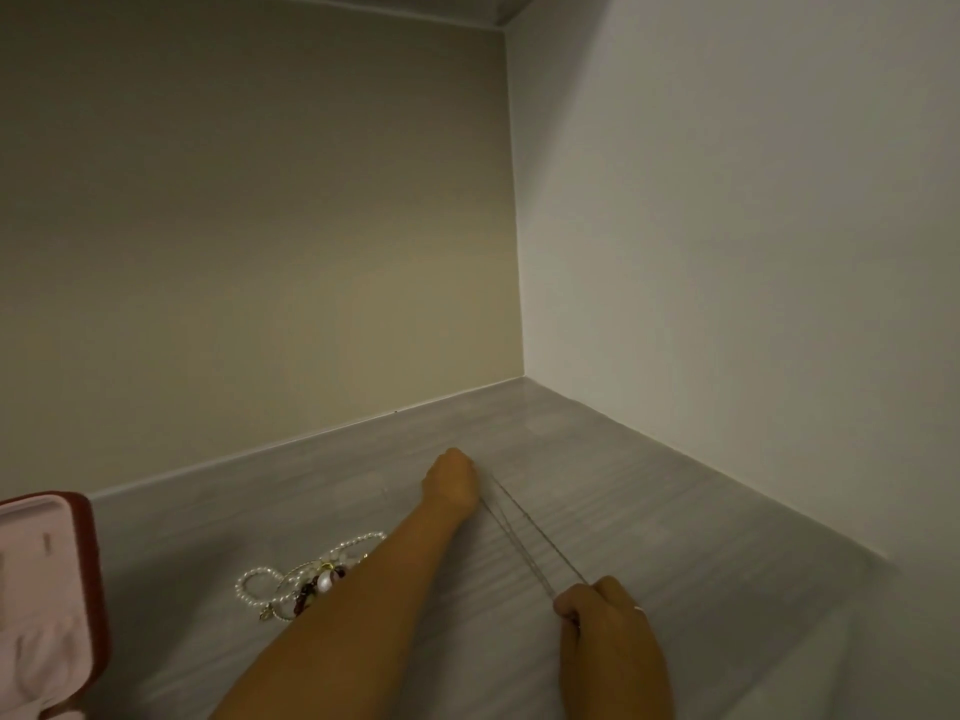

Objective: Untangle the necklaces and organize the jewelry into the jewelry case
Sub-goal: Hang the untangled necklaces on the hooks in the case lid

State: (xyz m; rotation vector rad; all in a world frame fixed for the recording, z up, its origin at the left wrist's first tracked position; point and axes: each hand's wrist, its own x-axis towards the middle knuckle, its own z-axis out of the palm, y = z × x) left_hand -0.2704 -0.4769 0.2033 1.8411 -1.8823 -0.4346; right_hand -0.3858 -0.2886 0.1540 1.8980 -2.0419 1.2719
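Metal links of a thin chain (524, 532) are pinched at the near end by the right hand (608, 621), lower right of the frame. Level with it, a pearl tangle (311, 579) lies untouched left of the forearm, and the open jewelry case (98, 589) is cut off by the left edge. Farther up, at centre, the other end is gripped by the left hand (452, 480), with the doubled strand drawn taut between the two. The chain is judged light, limp and easily snapped, so it is best held gently by its ends.

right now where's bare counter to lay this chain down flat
Bare counter lies right of the chain, toward the side wall, and between the jewelry case and the pearl tangle. It is crowded around the tangle.
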